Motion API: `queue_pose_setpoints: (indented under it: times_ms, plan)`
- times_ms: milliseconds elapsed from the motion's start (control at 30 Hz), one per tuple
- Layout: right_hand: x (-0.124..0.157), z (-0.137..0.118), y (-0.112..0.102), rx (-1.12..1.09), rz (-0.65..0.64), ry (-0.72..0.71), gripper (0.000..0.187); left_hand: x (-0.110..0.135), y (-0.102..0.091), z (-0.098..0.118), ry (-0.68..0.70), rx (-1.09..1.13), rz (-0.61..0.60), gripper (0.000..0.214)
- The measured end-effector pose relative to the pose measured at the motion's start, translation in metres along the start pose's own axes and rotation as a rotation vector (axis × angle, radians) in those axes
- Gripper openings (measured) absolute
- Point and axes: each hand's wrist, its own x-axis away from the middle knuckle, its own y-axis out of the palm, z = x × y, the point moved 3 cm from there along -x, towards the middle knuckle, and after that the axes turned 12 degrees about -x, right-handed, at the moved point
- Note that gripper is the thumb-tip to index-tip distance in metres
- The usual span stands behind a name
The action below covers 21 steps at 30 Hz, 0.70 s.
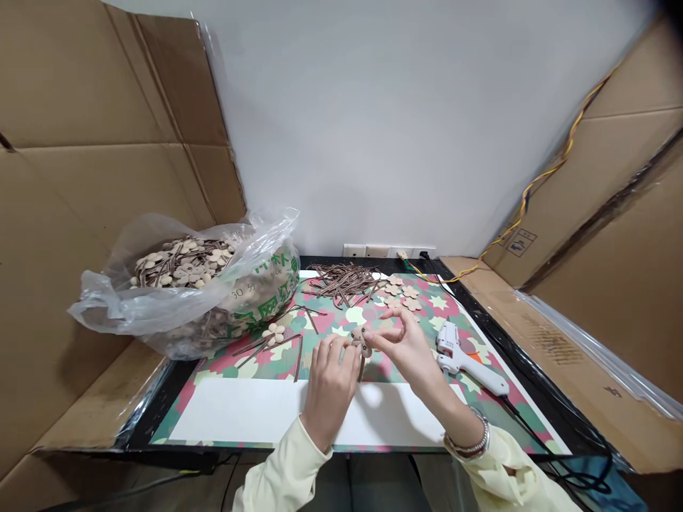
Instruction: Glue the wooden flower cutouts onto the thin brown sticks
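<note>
"What do you face?"
"A plain pale wall; I see a white socket strip at its foot."
"And beside you?"
"Brown cardboard rises on my left and right, flanking my black-edged table; a yellow cable runs up the right side."

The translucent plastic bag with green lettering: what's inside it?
Inside the translucent plastic bag, thin brown strips and beige flower-shaped pieces lie heaped together. What lies deeper is covered; the cloudy side shows it only dimly.
</note>
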Motion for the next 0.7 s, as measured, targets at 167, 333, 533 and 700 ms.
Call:
queue_pose_setpoints:
  times_ms: [167,333,533,700]
  plan:
    - [-0.004,0.001,-0.006,-0.018,-0.005,-0.035,0.037,0.000,-0.005,0.002,0.020,0.011,0.093,0.011]
    - [-0.010,-0.009,-0.029,0.069,0.128,-0.097,0.039,0.020,-0.026,-0.031,-0.060,0.102,0.123,0.011]
    - [-0.015,-0.027,-0.065,0.192,0.326,-0.207,0.045,0.055,-0.040,-0.131,-0.460,-0.276,-0.045,0.023]
    - [-0.018,-0.030,-0.063,0.237,0.301,-0.239,0.046,0.042,-0.017,-0.131,-0.362,-0.236,-0.174,0.032]
